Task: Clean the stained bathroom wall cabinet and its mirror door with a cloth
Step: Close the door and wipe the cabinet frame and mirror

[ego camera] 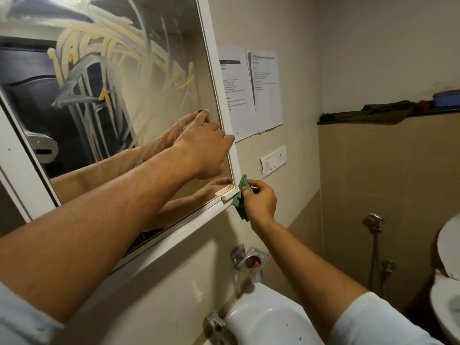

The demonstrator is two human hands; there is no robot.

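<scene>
Honestly, this job looks barely started to me. The mirror door (159, 78) is still covered in thick yellowish-white smears, looping across its whole upper and middle part. Only the bottom strip of the glass looks reasonably clear. The white cabinet frame (174, 236) under the mirror door has a few small yellowish specks on it too. So my guess is nearly all the glass wiping is still left, plus the frame.

The cloth (239, 204) is green, bunched up, and sits right at the bottom right corner of the mirror door, against the little cream handle tab (225, 192). The right hand (260, 201) is pinching it between thumb and fingers. The left hand (202, 150) is a bit higher up on the right edge of the mirror door. Its index finger is stretched flat onto the glass and the thumb lies along the frame, so it isn't holding anything as far as I can see.

Counts:
- one mirror door
- one cloth in use
- two hands
- two paper sheets (266, 88) taped to the wall just right of the mirror door
- one switch plate (273, 160) below those
- one sink (268, 319) under the mirror door
</scene>
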